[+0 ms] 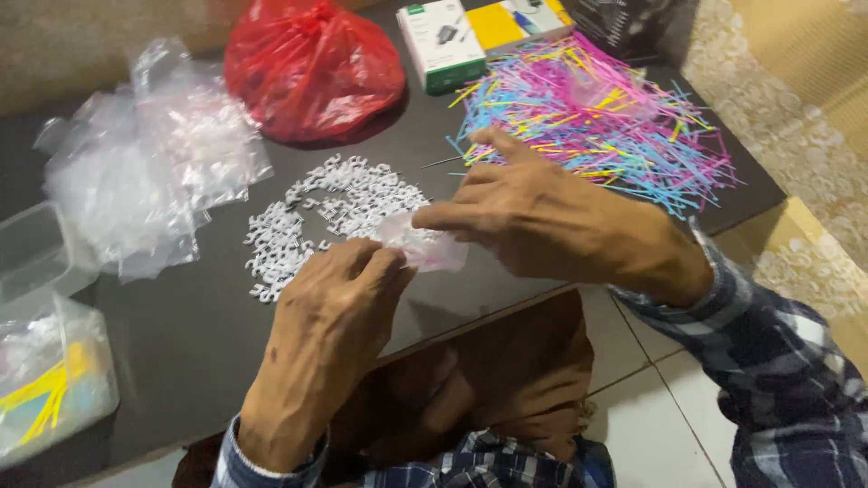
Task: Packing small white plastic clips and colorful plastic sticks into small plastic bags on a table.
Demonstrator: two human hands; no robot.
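The right hand [551, 217] looks blurry and hides part of the small clear bag [425, 246]. The plastic box [27, 258] is cut off at the left edge.

Landmark: I take the red plastic bag [312, 68].
Right of it: white box [440, 43], colourful sticks [597, 117].
Left: clear bags [149, 154].

A small clear plastic packet [425, 246] sits pinched between the fingers [380, 267] of both hands. Well beyond the fingertips stand a white-and-green box [440, 41] and, beside it, a flat yellow box [520, 20].
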